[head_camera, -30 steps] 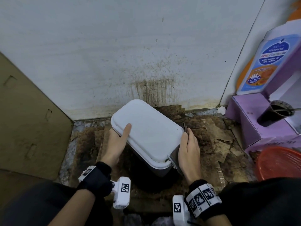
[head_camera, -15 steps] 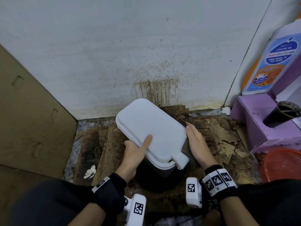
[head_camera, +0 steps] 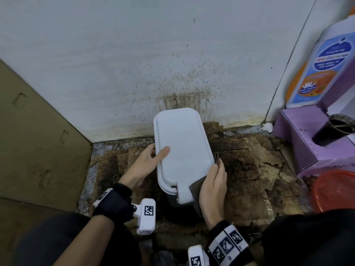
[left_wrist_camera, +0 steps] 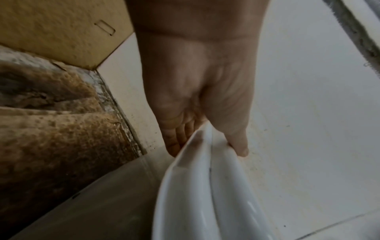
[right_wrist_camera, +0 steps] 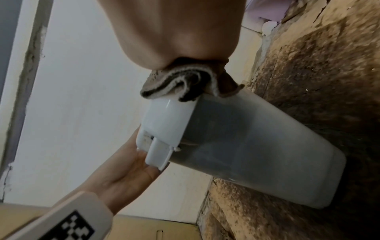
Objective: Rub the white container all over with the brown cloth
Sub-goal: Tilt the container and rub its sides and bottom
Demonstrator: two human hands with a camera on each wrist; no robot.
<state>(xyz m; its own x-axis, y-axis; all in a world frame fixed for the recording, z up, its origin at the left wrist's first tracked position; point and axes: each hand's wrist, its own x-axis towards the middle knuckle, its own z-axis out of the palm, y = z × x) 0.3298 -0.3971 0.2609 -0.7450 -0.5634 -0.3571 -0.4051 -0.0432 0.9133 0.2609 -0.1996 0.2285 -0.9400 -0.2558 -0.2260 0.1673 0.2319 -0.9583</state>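
The white container (head_camera: 182, 146) has a white lid with a clasp and a grey translucent body (right_wrist_camera: 257, 146); it stands tilted over the stained floor by the wall. My left hand (head_camera: 151, 160) grips its left rim, thumb on the lid, fingers underneath (left_wrist_camera: 174, 139). My right hand (head_camera: 213, 181) holds the folded brown cloth (head_camera: 197, 189) against the container's right side near the clasp. In the right wrist view the bunched cloth (right_wrist_camera: 185, 82) sits pressed between palm and lid edge. The right fingers are hidden behind the cloth.
A stained white wall (head_camera: 172, 64) rises just behind. Cardboard (head_camera: 38, 141) stands at the left. At the right are a purple box (head_camera: 307, 143), a large soap bottle (head_camera: 322, 66), a dark cup (head_camera: 332, 127) and an orange basket (head_camera: 336, 191). Torn cardboard pieces (head_camera: 259, 156) cover the floor.
The container has been turned so its long axis points toward the wall. My left hand shifted up along the left rim; my right hand with the cloth slid back along the right side to the clasp.
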